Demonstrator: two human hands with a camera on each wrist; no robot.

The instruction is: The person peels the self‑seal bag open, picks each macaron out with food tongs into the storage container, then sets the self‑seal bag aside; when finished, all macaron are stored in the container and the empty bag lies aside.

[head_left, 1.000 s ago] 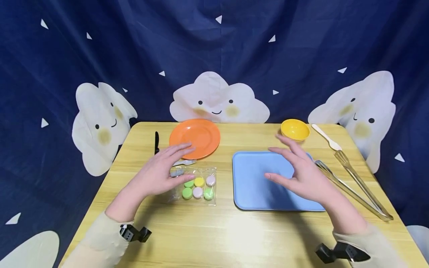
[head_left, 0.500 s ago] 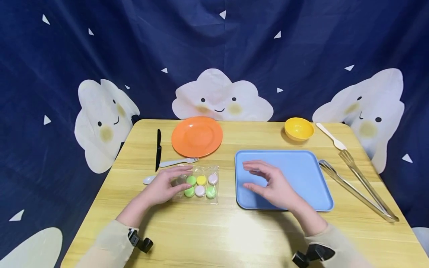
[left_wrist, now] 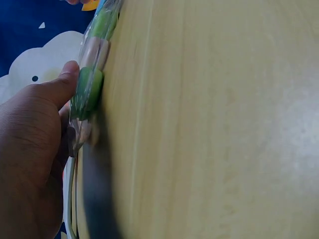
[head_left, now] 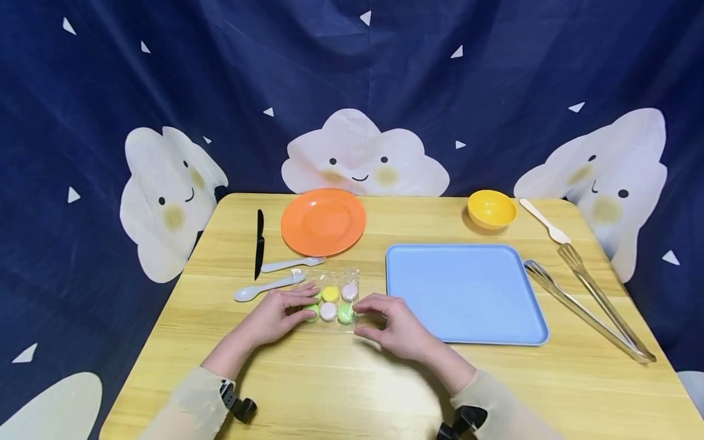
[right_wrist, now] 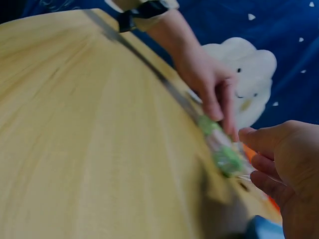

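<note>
Black knife (head_left: 260,243), white fork (head_left: 292,264) and spoon (head_left: 262,288) lie left on the table (head_left: 341,391). Left hand (head_left: 275,315) rests on the clear bag of sweets (head_left: 330,300), fingers straight and together on its left end. Right hand (head_left: 397,327) pinches the bag's right edge, fingers curled. Bag lies flat, just left of the blue tray (head_left: 467,293). Tongs (head_left: 588,305) far right.
</note>
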